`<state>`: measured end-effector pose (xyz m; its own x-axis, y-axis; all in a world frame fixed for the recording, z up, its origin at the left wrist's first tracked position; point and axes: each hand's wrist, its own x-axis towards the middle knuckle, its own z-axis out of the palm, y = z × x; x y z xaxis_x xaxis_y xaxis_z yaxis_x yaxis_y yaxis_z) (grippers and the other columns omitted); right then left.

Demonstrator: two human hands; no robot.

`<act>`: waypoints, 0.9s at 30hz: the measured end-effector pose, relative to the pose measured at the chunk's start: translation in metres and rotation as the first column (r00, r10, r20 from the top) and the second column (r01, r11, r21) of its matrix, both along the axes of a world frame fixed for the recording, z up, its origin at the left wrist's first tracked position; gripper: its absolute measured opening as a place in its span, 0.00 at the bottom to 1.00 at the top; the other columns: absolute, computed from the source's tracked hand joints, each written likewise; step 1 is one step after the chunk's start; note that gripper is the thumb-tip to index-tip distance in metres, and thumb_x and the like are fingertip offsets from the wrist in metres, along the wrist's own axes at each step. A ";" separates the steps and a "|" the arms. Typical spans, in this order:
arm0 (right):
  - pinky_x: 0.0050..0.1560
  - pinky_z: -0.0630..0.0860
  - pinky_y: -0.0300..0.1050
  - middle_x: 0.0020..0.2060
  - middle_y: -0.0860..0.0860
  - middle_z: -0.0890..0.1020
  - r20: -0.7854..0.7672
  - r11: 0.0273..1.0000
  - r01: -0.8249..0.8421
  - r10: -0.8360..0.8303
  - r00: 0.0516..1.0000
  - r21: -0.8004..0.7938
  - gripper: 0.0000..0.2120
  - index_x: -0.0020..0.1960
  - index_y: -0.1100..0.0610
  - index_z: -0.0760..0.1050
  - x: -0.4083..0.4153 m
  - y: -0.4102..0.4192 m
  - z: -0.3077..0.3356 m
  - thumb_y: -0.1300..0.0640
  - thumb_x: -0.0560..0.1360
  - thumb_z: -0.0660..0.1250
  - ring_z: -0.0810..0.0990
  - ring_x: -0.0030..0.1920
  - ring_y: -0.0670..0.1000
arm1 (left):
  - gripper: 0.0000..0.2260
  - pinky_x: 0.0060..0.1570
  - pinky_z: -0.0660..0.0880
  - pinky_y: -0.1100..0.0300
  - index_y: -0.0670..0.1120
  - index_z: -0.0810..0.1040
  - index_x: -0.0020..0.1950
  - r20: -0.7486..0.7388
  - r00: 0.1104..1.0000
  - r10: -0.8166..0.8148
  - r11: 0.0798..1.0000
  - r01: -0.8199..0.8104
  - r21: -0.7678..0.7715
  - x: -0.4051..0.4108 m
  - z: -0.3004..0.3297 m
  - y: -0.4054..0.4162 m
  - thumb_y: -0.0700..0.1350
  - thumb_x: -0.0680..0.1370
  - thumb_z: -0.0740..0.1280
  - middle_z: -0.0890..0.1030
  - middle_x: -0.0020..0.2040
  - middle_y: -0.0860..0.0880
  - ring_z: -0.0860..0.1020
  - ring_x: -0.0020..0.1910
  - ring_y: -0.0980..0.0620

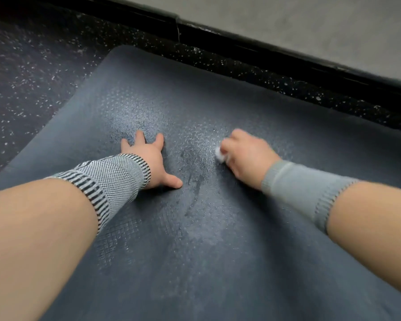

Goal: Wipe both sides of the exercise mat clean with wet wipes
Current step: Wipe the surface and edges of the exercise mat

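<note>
A dark blue-grey exercise mat [218, 262] lies flat on the floor and fills most of the view. Its middle shows a pale, dusty textured patch with darker wet streaks. My left hand [152, 162] rests flat on the mat with fingers spread, pressing it down. My right hand [245, 156] is to the right of it, fingers curled round a bunched white wet wipe [220, 154] that touches the mat. The right hand is slightly blurred. Most of the wipe is hidden in the fist.
Black rubber flooring with white speckles [33, 72] surrounds the mat on the left and far side. A black baseboard [252, 46] and a grey wall [310, 17] run diagonally behind the mat's far edge.
</note>
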<state>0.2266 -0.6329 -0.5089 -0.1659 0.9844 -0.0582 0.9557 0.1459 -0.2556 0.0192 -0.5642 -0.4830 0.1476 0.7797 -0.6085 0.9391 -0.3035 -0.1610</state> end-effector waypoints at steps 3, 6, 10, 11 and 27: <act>0.46 0.71 0.46 0.51 0.55 0.72 0.067 0.952 0.300 -0.304 0.950 0.064 0.07 0.54 0.56 0.73 0.039 0.050 -0.002 0.60 0.76 0.62 0.76 0.48 0.60 | 0.59 0.75 0.50 0.42 0.53 0.37 0.79 0.005 1.000 0.020 1.000 -0.020 -0.012 -0.001 -0.002 0.000 0.74 0.62 0.69 0.42 0.78 0.38 0.47 0.76 0.31; 0.46 0.69 0.45 0.50 0.55 0.73 0.002 0.899 0.431 -0.432 0.902 0.076 0.08 0.54 0.56 0.73 0.032 0.057 -0.003 0.59 0.76 0.60 0.76 0.49 0.59 | 0.60 0.74 0.52 0.39 0.54 0.35 0.78 0.029 0.997 0.071 0.996 -0.069 -0.047 -0.002 -0.002 0.001 0.72 0.62 0.70 0.38 0.78 0.40 0.43 0.76 0.31; 0.40 0.66 0.43 0.47 0.55 0.74 -0.119 1.000 -0.013 0.015 0.993 0.016 0.07 0.50 0.55 0.76 -0.013 0.006 -0.001 0.62 0.73 0.63 0.76 0.42 0.59 | 0.60 0.73 0.55 0.38 0.55 0.33 0.77 0.056 0.992 0.117 0.990 -0.112 -0.082 0.000 -0.004 0.001 0.71 0.62 0.72 0.34 0.78 0.43 0.40 0.76 0.32; 0.39 0.68 0.44 0.46 0.56 0.75 -0.111 0.995 -0.095 0.093 0.990 -0.015 0.08 0.50 0.56 0.76 -0.010 0.005 0.000 0.63 0.73 0.64 0.76 0.41 0.59 | 0.60 0.73 0.55 0.37 0.55 0.32 0.77 0.056 0.991 0.124 0.989 -0.119 -0.087 0.000 -0.004 0.001 0.71 0.63 0.72 0.33 0.78 0.43 0.39 0.76 0.32; 0.42 0.71 0.47 0.46 0.56 0.77 -0.104 0.993 -0.041 0.052 0.993 0.108 0.08 0.51 0.55 0.79 0.005 0.055 -0.008 0.61 0.73 0.65 0.76 0.45 0.60 | 0.60 0.72 0.56 0.36 0.57 0.30 0.76 0.072 0.985 0.156 0.981 -0.146 -0.130 -0.003 -0.008 0.003 0.70 0.63 0.72 0.30 0.77 0.45 0.35 0.75 0.33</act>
<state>0.2319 -0.5782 -0.5167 -0.2115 0.9751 0.0662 0.9155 0.2214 -0.3359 0.0165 -0.5616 -0.4914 0.0870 0.7159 -0.6928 0.9840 -0.1701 -0.0522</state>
